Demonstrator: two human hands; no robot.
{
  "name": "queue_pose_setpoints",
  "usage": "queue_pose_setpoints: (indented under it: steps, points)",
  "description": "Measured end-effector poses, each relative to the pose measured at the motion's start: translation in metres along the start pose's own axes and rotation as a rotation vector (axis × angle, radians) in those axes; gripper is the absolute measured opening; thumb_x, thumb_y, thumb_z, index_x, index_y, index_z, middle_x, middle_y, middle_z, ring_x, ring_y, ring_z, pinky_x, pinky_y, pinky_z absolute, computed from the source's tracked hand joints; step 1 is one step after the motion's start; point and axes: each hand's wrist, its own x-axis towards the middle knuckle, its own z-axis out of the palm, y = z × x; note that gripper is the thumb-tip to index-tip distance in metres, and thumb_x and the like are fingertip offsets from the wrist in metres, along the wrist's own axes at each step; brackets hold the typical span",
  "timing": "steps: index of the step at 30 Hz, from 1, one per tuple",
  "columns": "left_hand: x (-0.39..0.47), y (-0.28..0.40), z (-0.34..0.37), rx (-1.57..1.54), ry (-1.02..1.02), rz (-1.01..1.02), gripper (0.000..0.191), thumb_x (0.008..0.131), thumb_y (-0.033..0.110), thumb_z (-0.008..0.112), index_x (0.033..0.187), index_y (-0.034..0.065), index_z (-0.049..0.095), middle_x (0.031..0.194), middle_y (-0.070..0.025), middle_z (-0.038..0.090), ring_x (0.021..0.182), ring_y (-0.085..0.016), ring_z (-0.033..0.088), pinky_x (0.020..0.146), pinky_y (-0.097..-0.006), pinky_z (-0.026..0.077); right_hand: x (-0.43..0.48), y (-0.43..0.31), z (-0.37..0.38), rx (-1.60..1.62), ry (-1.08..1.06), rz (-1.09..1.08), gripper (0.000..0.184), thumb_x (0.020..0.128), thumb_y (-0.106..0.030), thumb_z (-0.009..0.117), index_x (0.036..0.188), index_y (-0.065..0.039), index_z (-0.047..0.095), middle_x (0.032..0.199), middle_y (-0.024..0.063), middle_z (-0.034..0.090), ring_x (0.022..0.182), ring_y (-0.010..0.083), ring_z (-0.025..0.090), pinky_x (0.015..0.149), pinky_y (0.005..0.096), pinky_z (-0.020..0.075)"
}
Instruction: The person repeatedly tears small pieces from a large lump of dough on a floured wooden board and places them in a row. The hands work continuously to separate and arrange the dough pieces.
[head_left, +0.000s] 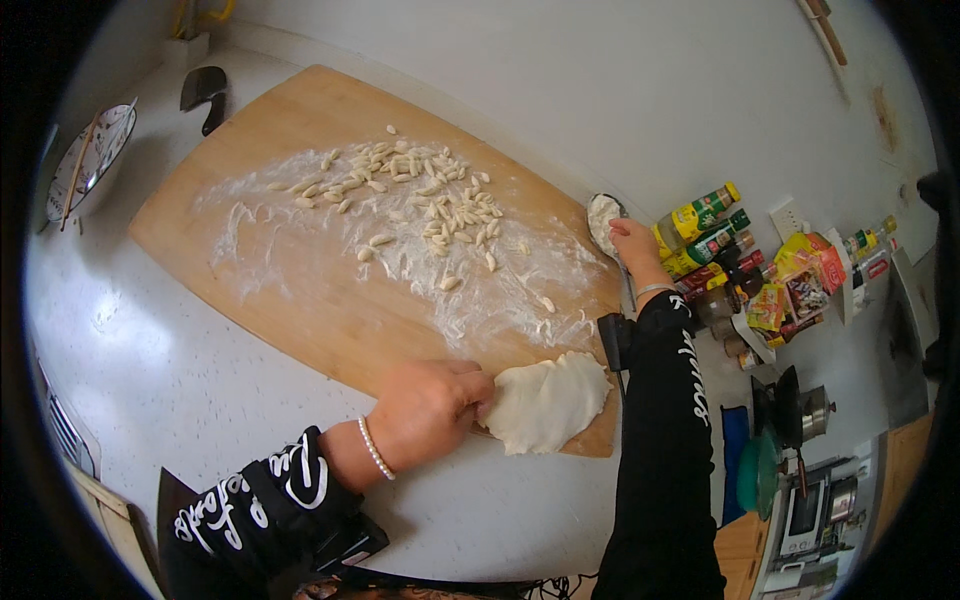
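A flattened sheet of pale dough (551, 401) lies at the near right corner of a wooden pastry board (247, 142). My left hand (435, 401) grips the sheet's left edge between thumb and fingers. At the board's far right edge, my right hand (636, 246) reaches into a large metal spoon or ladle filled with white flour (602, 217). Its fingertips touch the flour; whether they pinch any is hidden. Many small shaped dough pieces (450, 210) are scattered over the flour-dusted middle of the board.
A dark cleaver (202, 94) lies beyond the board's left end. Near it stands a patterned bowl (94, 161) with chopsticks across it. Sauce bottles (697, 217) and seasoning packets (806, 262) crowd the right side, with a pan (787, 405) and a green basin (757, 472) closer.
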Motion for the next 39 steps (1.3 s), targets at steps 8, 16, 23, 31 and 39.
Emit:
queue_pose_setpoints:
  steps: [8, 16, 23, 31, 39]
  points:
    - [0.001, 0.002, -0.001, -0.022, -0.025, -0.037, 0.012, 0.074, 0.004, 0.066, 0.080, 0.0119, 0.059, 0.080, -0.0076, 0.063, 0.078, -0.034, 0.065, 0.062, -0.0446, 0.050, 0.020, 0.001, 0.022, -0.132, -0.042, -0.003, 0.029, 0.080, -0.017, 0.078, 0.109, -0.010, 0.075, 0.099, 0.0108, 0.075, 0.093, 0.0264, 0.072, 0.084, 0.0359, 0.0556]
    - [-0.001, 0.002, -0.002, -0.097, -0.012, -0.040, 0.011, 0.076, 0.001, 0.063, 0.082, 0.0093, 0.059, 0.080, -0.0111, 0.062, 0.080, -0.036, 0.064, 0.065, -0.0441, 0.050, 0.022, 0.012, 0.022, -0.007, 0.051, 0.037, 0.023, 0.082, -0.015, 0.076, 0.104, -0.008, 0.073, 0.087, 0.0076, 0.072, 0.082, 0.0200, 0.069, 0.075, 0.0340, 0.0561]
    - [0.007, -0.008, -0.014, -0.355, 0.270, -0.197, 0.015, 0.077, -0.007, 0.051, 0.086, 0.0029, 0.059, 0.079, -0.0144, 0.060, 0.074, -0.030, 0.060, 0.071, -0.0369, 0.049, -0.048, -0.107, -0.023, 0.603, -0.285, -0.012, 0.018, 0.089, -0.003, 0.067, 0.107, -0.002, 0.070, 0.096, 0.0050, 0.069, 0.084, 0.0127, 0.066, 0.071, 0.0248, 0.0548]
    - [0.020, -0.028, -0.049, -0.423, 0.543, -0.232, 0.016, 0.078, -0.007, 0.045, 0.080, 0.0001, 0.059, 0.073, -0.0053, 0.057, 0.071, -0.014, 0.053, 0.065, -0.0290, 0.044, -0.158, -0.233, -0.013, 0.211, -0.328, -0.443, 0.012, 0.089, -0.005, 0.068, 0.101, -0.003, 0.068, 0.089, 0.0042, 0.065, 0.075, 0.0126, 0.064, 0.067, 0.0277, 0.0537]
    - [0.023, -0.028, -0.063, -0.510, 0.646, -0.226, 0.016, 0.081, -0.005, 0.046, 0.079, 0.0015, 0.061, 0.070, -0.0041, 0.057, 0.068, -0.013, 0.052, 0.063, -0.0290, 0.043, -0.187, -0.258, -0.016, 0.092, -0.559, -0.217, 0.014, 0.092, -0.007, 0.066, 0.105, -0.002, 0.070, 0.092, 0.0053, 0.068, 0.071, 0.0127, 0.066, 0.066, 0.0291, 0.0545]
